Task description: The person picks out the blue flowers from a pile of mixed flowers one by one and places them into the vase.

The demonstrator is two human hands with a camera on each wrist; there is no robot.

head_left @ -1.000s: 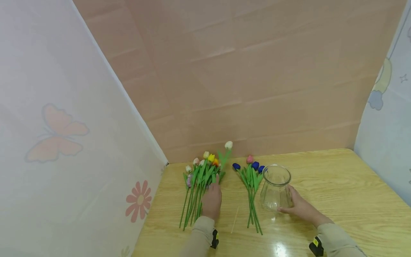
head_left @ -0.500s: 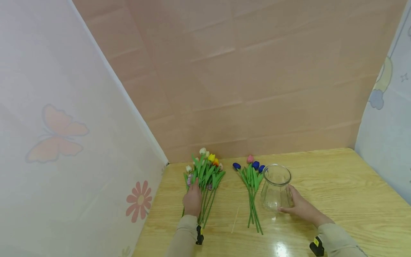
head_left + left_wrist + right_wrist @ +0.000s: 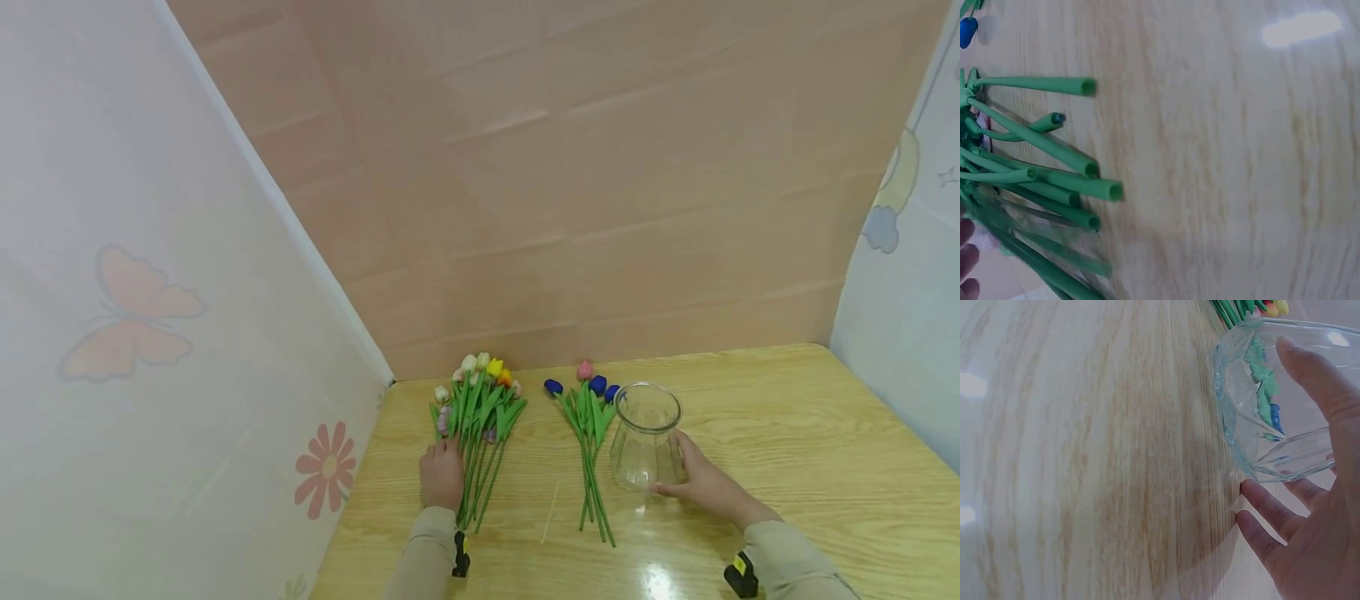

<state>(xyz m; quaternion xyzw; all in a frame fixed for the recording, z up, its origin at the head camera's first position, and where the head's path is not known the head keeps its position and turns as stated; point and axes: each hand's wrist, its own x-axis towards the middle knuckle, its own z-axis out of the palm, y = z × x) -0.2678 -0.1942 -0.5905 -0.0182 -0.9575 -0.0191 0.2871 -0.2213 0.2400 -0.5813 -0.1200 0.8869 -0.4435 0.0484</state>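
Observation:
In the head view my left hand is at the left side of a loose bunch of artificial tulips, its fingertips right at the stems. White, yellow, orange and purple heads lie at the far end. The left wrist view shows only fingertips at the edge, near green stems, some blurred; I cannot tell whether they pinch one. My right hand holds a clear glass vase by its lower right side, thumb in front. The vase stands upright, and no stems are in it.
A smaller bunch of blue and pink tulips lies between the larger bunch and the vase. A thin pale strip lies on the wooden table. A brown backdrop rises behind, with patterned white panels at both sides.
My left hand has moved left and towards me from the bunch's right side. The white tulip that stood out upper right now lies among the others. My right hand and the vase stay put.

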